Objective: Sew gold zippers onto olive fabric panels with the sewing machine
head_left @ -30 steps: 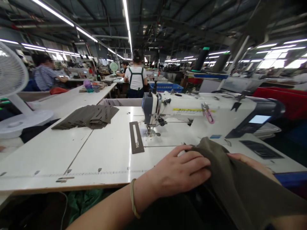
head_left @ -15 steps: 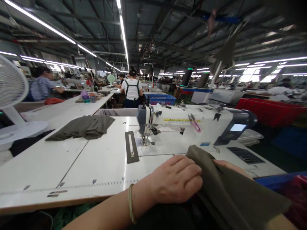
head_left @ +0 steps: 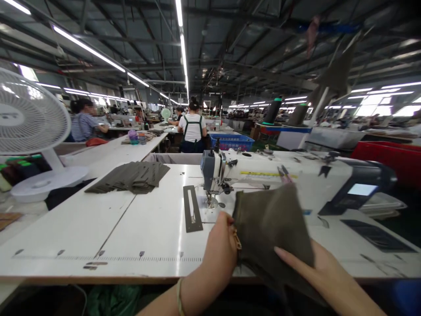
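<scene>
A dark olive fabric piece is held up over the front of the sewing table, with a brass zipper pull at its left edge. My left hand pinches that left edge near the pull. My right hand grips the lower right side, thumb lying on the front face and the other fingers hidden behind. Just behind the cloth stands a white sewing machine, its needle and presser foot uncovered. A flat olive strip with a long slot lies left of the needle.
A fanned stack of olive fabric pieces lies on the table's left part. A white fan stands at far left. Pink-handled snips rest against the machine. A blue crate and a person in a white shirt are beyond.
The fabric piece has come up and leftward, in front of the machine, and its zipper edge now shows. Both hands moved with it. The view has shifted left.
</scene>
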The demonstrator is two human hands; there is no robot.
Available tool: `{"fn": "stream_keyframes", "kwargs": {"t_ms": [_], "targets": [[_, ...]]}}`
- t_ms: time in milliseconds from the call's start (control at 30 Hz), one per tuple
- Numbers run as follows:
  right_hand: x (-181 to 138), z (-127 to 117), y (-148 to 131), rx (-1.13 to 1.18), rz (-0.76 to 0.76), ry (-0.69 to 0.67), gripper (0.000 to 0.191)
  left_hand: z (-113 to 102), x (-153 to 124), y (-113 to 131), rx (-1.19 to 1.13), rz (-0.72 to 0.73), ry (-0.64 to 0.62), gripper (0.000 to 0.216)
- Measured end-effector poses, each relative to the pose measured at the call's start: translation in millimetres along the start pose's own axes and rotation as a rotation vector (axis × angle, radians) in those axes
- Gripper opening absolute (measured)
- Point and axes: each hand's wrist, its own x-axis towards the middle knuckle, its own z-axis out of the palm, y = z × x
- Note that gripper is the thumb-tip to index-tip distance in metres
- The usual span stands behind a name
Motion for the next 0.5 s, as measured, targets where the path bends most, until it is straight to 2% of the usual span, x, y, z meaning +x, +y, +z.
{"fn": "stream_keyframes", "kwargs": {"t_ms": [67,133,233,300,367,433,500], "targets": [[22.2,21.9,11.2,0.019,0.017,-0.139,0.038,-10.5,-4.2,-27.9,0.132,0.003,-0.048,0.034],[37.8,35.2,17.1,0.036,0.024,-0.250,0.040,-23.3,-0.8,-44.7,0.263,0.105,-0.174,0.044],[51.8,37.4,15.8,0.131,0.101,-0.419,0.035,-34.4,18.6,-52.9,0.403,0.337,-0.412,0.071],[61.3,33.3,14.0,0.176,0.209,-0.484,0.030,-34.1,34.2,-54.0,0.448,0.396,-0.521,0.094],[71.9,30.2,17.9,0.061,0.224,-0.406,0.035,-31.1,46.0,-54.5,0.493,0.382,-0.588,0.109],[79.5,28.8,29.9,-0.172,0.085,-0.253,0.043,-29.1,52.4,-54.5,0.533,0.362,-0.619,0.116],[79.6,27.4,46.5,-0.370,-0.071,-0.169,0.042,-29.1,54.8,-53.6,0.568,0.364,-0.623,0.119]]}}
